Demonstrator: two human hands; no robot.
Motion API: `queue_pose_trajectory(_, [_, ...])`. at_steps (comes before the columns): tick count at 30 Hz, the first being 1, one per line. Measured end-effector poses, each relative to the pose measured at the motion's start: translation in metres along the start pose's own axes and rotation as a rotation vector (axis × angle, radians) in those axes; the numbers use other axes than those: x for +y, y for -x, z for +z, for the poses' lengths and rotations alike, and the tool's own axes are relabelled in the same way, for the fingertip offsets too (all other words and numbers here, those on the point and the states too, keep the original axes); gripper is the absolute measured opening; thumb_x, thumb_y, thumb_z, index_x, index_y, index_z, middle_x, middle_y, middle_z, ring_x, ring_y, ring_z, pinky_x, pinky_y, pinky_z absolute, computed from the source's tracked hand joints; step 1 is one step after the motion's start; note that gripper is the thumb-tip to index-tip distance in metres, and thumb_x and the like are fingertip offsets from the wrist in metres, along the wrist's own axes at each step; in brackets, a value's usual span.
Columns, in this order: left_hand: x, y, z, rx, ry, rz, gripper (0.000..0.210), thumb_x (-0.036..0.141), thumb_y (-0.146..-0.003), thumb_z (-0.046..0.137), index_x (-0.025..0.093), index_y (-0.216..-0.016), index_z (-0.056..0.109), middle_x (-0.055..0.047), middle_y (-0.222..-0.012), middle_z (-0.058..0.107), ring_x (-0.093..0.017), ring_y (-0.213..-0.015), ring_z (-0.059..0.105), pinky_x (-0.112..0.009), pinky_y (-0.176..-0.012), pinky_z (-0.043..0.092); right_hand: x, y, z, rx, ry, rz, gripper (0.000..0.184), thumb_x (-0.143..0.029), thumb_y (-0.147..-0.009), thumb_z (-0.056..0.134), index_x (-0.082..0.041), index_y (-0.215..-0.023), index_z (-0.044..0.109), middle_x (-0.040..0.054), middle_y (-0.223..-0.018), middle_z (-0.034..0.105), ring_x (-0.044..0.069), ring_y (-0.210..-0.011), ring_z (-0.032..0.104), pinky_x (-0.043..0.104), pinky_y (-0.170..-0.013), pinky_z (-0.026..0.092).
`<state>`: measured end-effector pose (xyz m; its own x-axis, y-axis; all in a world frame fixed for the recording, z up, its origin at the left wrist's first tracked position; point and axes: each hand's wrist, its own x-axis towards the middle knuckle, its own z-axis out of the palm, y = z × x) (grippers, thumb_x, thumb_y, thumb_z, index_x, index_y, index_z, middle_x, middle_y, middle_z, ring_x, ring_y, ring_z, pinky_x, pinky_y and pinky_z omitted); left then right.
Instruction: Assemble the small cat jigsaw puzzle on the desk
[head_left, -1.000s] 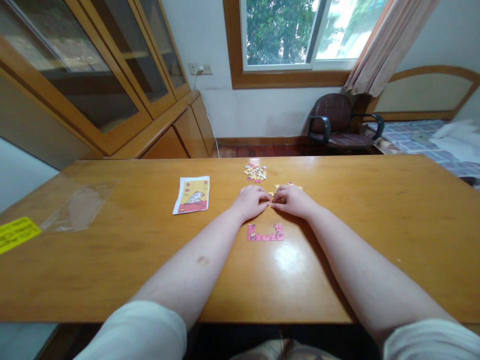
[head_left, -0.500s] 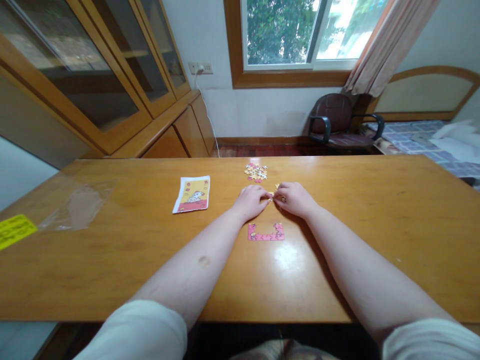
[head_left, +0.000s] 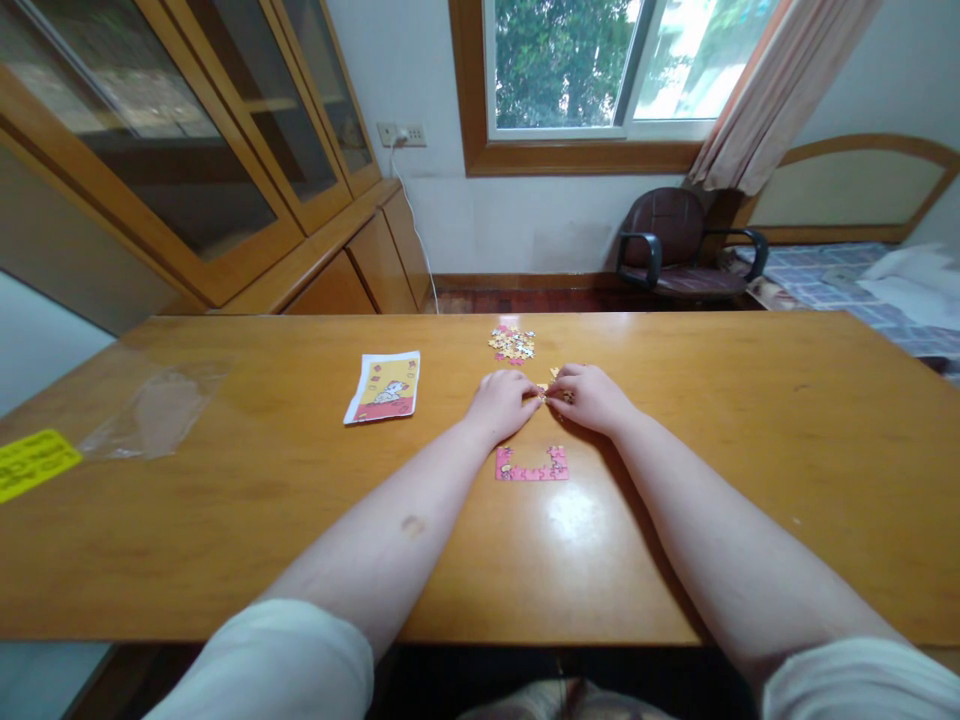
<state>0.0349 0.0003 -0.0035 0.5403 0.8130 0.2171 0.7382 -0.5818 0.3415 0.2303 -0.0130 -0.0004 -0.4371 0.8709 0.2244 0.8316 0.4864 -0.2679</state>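
Pink puzzle part: We see it flat on the wooden table, right in front of us. Its joined bits make a U, with two short arms pointing away from us.
Left hand: We have it past the pink puzzle part, a bit to its left. Its thumb and fingers pinch the small yellow pieces.
Right hand: We have it past the pink puzzle part, a bit to its right. It pinches the same pieces, and the fingertips of our hands almost meet.
More bits: We spot them peeking out by the right hand, past the pink puzzle part.
Pile: We see yellow, white and pink pieces past our hands, beyond the pink puzzle part.
Picture sheet: We see it to the left of the pink puzzle part, a bit farther off. It shows a white animal on yellow and pink.
Clear bag: We see it flat, far left of the pink puzzle part.
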Motion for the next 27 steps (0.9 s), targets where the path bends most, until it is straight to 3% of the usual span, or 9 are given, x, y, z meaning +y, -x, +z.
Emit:
queue_pose_trajectory(12, [0.0028,-0.0016,0.0,-0.008,0.033,0.012,0.015,0.03,-0.083,0.06,0.022,-0.087,0.072,-0.005,-0.094,0.069,-0.022,-0.092,0.06,-0.038,-0.088,0.047,0.001,0.0009,0.0009,-0.016,-0.055,-0.01,0.016,-0.029,-0.081,0.062,-0.02,-0.083,0.074,0.006,-0.085,0.066,0.018,-0.079,0.061,0.029,-0.076,0.046])
queue_pose_trajectory(20, [0.0002,-0.0005,0.0019,0.02,0.019,-0.018,0.023,0.033,-0.086,0.056,0.022,-0.102,0.069,-0.005,-0.105,0.068,-0.022,-0.1,0.059,-0.036,-0.093,0.045,-0.0044,-0.0007,-0.0024,-0.002,0.137,-0.023,0.022,-0.03,-0.085,0.057,-0.02,-0.09,0.076,0.0076,-0.09,0.067,0.018,-0.079,0.061,0.028,-0.076,0.043])
queue_pose_trajectory(27, [0.0011,0.0015,0.0003,0.029,0.019,-0.015,0.025,0.031,-0.088,0.054,0.026,-0.106,0.07,-0.004,-0.108,0.066,-0.022,-0.102,0.057,-0.038,-0.094,0.044,-0.0043,-0.0015,-0.0013,0.003,0.154,0.012,0.026,-0.033,-0.088,0.054,-0.021,-0.091,0.077,0.0077,-0.091,0.068,0.017,-0.078,0.061,0.027,-0.077,0.043])
